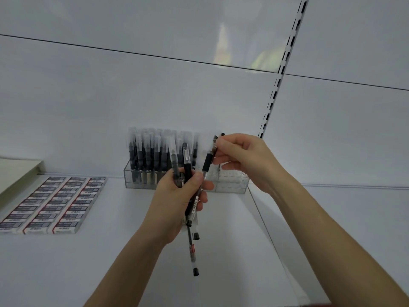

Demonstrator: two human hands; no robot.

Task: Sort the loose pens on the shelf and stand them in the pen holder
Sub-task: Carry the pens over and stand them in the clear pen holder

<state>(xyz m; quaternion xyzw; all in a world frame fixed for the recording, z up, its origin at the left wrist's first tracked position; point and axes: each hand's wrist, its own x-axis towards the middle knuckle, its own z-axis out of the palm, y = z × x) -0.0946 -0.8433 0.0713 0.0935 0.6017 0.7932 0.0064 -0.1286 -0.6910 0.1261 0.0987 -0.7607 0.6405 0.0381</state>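
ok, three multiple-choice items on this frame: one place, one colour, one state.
1. Where do the erasers lie from the pen holder? A left of it; B right of it; C inside it.
2. The pen holder's walls? A clear; B red; C black.
3. The left hand? A flat and open; B grips several pens; C empty.
Answers: 1 A, they sit on the left part of the shelf. 2 A, stored pens show through the walls. 3 B, its fingers curl round the bundle, while the right hand pinches one pen.
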